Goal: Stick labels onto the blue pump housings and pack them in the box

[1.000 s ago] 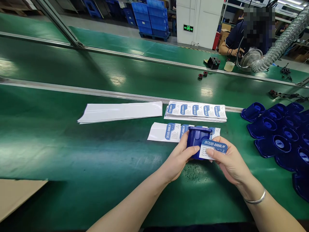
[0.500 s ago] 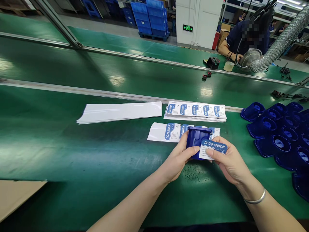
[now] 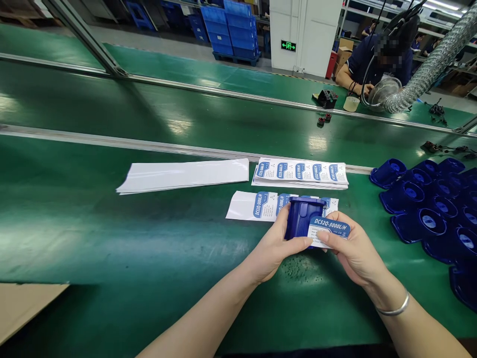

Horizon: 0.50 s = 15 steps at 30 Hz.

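Observation:
My left hand (image 3: 274, 246) is wrapped round a dark blue plastic housing (image 3: 300, 219), its thumb tip at the lower left corner of a label. That blue-and-white label (image 3: 328, 231), printed DC52Q-5000L/H, is pinched by my right hand (image 3: 350, 248), thumb on its face. The label lies over the right part of the housing; whether it is stuck down I cannot tell. Behind the housing, partly hidden by it, lies a label strip (image 3: 244, 206). Farther back sits a stack of label sheets (image 3: 300, 174), with blank white sheets (image 3: 186, 175) to its left.
Several blue housings (image 3: 417, 221) stand in rows at the right on the green table (image 3: 156, 248). A cardboard piece (image 3: 26, 308) is at the lower left. Beyond the metal rail (image 3: 186, 149), a person (image 3: 357, 69) works beside a flexible silver duct (image 3: 439, 64).
My left thumb has slid slightly right, onto the label's lower left corner. The small red-and-black parts on the far belt have shifted a little to the right.

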Available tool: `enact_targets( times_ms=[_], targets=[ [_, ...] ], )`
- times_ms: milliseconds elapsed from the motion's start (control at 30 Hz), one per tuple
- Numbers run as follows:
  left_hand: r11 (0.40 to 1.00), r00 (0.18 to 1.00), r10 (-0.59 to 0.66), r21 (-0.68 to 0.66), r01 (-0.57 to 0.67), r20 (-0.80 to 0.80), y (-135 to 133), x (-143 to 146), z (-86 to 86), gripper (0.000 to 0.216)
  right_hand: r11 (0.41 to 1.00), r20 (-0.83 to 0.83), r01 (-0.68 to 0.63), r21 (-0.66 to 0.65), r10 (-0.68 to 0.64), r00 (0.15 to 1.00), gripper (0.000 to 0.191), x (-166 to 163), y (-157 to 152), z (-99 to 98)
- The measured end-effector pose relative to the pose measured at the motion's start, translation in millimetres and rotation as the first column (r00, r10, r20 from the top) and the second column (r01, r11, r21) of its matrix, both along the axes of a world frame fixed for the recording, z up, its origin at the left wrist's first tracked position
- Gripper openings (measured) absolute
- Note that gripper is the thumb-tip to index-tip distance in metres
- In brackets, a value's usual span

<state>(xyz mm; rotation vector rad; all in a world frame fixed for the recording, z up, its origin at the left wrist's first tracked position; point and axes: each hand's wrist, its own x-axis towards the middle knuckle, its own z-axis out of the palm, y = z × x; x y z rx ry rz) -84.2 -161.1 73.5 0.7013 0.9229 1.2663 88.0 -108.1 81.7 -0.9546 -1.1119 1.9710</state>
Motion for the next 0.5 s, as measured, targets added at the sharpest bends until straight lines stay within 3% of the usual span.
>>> enact_targets(
  times_ms=[500],
  targets=[
    [0.999, 0.999, -0.030, 0.021, 0.031, -0.030, -0.3, -1.2, 0.6, 0.080, 1.000, -0.020, -0.001, 0.011, 0.001, 1.000, 0.032, -0.8, -0.9, 1.9]
  ],
)
